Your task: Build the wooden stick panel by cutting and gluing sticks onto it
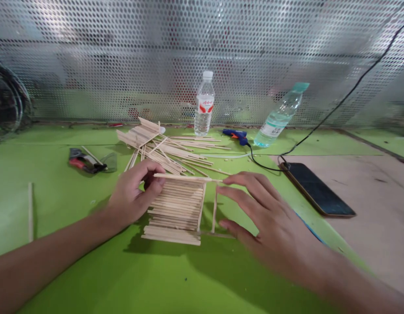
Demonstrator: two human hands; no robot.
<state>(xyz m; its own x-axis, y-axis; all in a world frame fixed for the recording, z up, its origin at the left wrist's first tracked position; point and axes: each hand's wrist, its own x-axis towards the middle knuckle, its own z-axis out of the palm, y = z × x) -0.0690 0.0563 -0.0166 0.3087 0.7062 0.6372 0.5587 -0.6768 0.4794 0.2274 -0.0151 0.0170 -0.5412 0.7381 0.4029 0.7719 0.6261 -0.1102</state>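
Note:
A small frame of pale wooden sticks [177, 203], with many laid side by side like slats, is held slightly above the green tabletop. My left hand [136, 187] is closed on its upper left corner, thumb and fingers pinching there. Over the frame's right end, my right hand [259, 205] has its fingers spread, fingertips beside or touching the narrow end sticks; contact is hard to make out. Behind the frame lies a loose pile of wooden sticks [178, 155], with a second assembled stick piece [141, 133] on it.
A blue glue gun [236, 135] with a black cord lies behind, between an upright water bottle [205, 107] and a tilted bottle [280, 117]. A phone [316, 187] is at right. A red and black tool [87, 161] and a single stick [30, 211] lie left. Perforated metal [123, 65] backs the table.

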